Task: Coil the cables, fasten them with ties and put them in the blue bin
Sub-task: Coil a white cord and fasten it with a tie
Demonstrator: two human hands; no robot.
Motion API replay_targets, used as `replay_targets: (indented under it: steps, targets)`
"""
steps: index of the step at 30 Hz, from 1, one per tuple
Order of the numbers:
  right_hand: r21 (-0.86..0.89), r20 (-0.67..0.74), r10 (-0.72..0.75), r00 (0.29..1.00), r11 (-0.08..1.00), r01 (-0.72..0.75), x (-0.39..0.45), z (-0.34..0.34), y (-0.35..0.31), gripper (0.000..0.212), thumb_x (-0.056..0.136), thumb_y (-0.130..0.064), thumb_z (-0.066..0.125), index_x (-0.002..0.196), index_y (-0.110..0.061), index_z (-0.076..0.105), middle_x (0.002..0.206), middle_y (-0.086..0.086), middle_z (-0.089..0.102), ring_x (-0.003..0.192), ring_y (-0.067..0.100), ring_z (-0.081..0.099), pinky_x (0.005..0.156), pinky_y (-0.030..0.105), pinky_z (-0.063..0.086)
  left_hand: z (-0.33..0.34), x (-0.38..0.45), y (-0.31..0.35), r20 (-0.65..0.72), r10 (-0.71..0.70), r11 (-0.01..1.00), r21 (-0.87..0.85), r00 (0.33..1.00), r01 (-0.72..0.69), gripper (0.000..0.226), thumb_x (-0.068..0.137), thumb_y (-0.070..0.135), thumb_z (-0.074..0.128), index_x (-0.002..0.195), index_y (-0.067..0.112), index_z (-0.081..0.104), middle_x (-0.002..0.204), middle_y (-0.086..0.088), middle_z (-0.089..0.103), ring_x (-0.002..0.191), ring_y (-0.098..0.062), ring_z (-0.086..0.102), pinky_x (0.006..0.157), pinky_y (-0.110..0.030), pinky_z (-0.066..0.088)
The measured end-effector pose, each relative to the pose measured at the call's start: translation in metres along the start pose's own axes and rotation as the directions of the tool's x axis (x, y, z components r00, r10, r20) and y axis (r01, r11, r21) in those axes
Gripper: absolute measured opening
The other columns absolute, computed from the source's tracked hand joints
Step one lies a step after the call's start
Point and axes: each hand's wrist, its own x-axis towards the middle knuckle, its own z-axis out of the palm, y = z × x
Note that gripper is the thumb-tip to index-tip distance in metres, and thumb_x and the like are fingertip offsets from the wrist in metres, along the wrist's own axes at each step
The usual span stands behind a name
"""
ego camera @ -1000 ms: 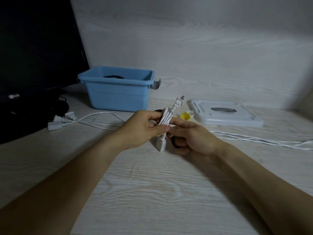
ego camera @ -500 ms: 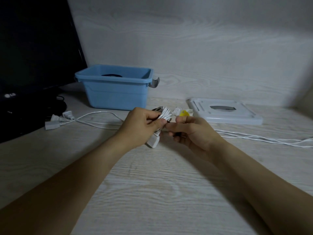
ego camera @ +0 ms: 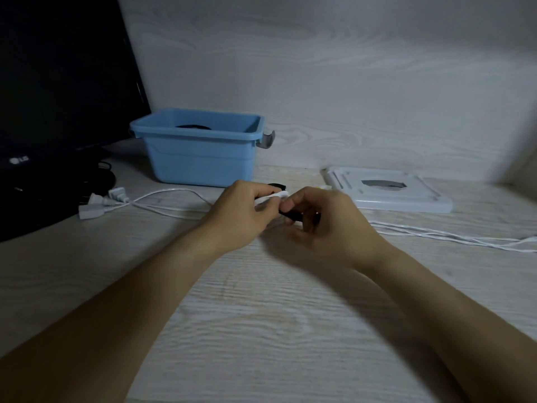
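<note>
My left hand (ego camera: 242, 216) grips a coiled white cable (ego camera: 273, 196) low over the table, just in front of the blue bin (ego camera: 200, 158). Only a short stretch of the coil shows between the fingers. My right hand (ego camera: 322, 225) pinches a black tie (ego camera: 293, 214) against the coil's right side. Inside the bin a dark coiled cable (ego camera: 193, 127) is partly visible. Another loose white cable (ego camera: 162, 196) with plugs lies on the table to the left, and a second white cable (ego camera: 453, 237) trails off to the right.
A black monitor (ego camera: 58, 91) stands at the left with dark cords at its base. A flat white lid (ego camera: 386, 190) lies at the right, near the wall. A small yellow item (ego camera: 321, 187) peeks out behind my right hand.
Both hands have lowered the coil toward the table and turned it from upright to nearly flat. The plug ends are now hidden by my hands, and the black tie shows at my right fingers.
</note>
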Motion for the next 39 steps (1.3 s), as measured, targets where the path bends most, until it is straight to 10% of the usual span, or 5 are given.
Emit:
replay_targets:
  steps: [4, 8, 15, 26, 39]
  targets:
    - [-0.048, -0.062, -0.051, 0.997, 0.998, 0.048, 0.001, -0.002, 0.001, 0.024, 0.079, 0.000, 0.076, 0.099, -0.013, 0.072, 0.083, -0.016, 0.067, 0.060, 0.006, 0.058, 0.062, 0.012, 0.046, -0.004, -0.001, 0.005, 0.049, 0.017, 1.000, -0.015, 0.999, -0.016, 0.020, 0.097, 0.022, 0.058, 0.104, 0.024, 0.077, 0.087, 0.003, 0.076, 0.088, -0.015, 0.070, 0.077, -0.042, 0.055]
    - [-0.236, -0.102, -0.138, 0.985, 0.965, 0.111, 0.003, -0.002, -0.001, 0.020, 0.083, -0.004, 0.075, 0.097, -0.019, 0.073, 0.089, -0.007, 0.068, 0.080, 0.007, 0.051, 0.070, 0.014, 0.039, -0.008, -0.004, 0.012, 0.155, 0.046, 0.999, -0.031, 0.987, -0.042, 0.020, 0.099, 0.012, 0.056, 0.108, 0.013, 0.074, 0.058, 0.031, 0.061, 0.059, 0.012, 0.056, 0.059, -0.006, 0.038]
    - [-0.182, -0.275, -0.115, 0.955, 0.981, 0.065, 0.007, -0.031, -0.003, 0.014, 0.091, -0.011, 0.069, 0.095, -0.022, 0.076, 0.088, -0.007, 0.066, 0.076, 0.008, 0.055, 0.069, 0.011, 0.043, -0.003, -0.005, 0.008, 0.204, 0.031, 1.000, -0.003, 0.979, -0.031, 0.017, 0.097, 0.018, 0.061, 0.102, 0.018, 0.077, 0.094, 0.007, 0.076, 0.090, -0.008, 0.069, 0.088, -0.039, 0.054]
    - [0.144, 0.149, 0.101, 0.984, 0.982, -0.122, -0.001, -0.010, 0.004, 0.033, 0.077, -0.029, 0.084, 0.099, -0.012, 0.066, 0.081, 0.001, 0.069, 0.073, 0.019, 0.065, 0.062, 0.025, 0.053, -0.002, -0.003, 0.011, 0.039, -0.002, 0.989, -0.150, 0.999, 0.008, 0.019, 0.099, 0.009, 0.056, 0.093, 0.008, 0.074, 0.047, 0.025, 0.055, 0.048, 0.011, 0.049, 0.053, -0.006, 0.034]
    - [0.055, -0.031, -0.159, 0.987, 0.986, 0.160, 0.004, -0.011, 0.014, 0.016, 0.087, -0.020, 0.072, 0.092, -0.005, 0.069, 0.099, 0.006, 0.067, 0.095, 0.017, 0.065, 0.089, 0.028, 0.051, -0.003, -0.011, 0.022, 0.260, -0.022, 0.981, -0.180, 0.965, 0.071, 0.030, 0.096, 0.002, 0.058, 0.069, 0.013, 0.065, 0.052, 0.019, 0.056, 0.050, 0.005, 0.051, 0.056, -0.008, 0.038]
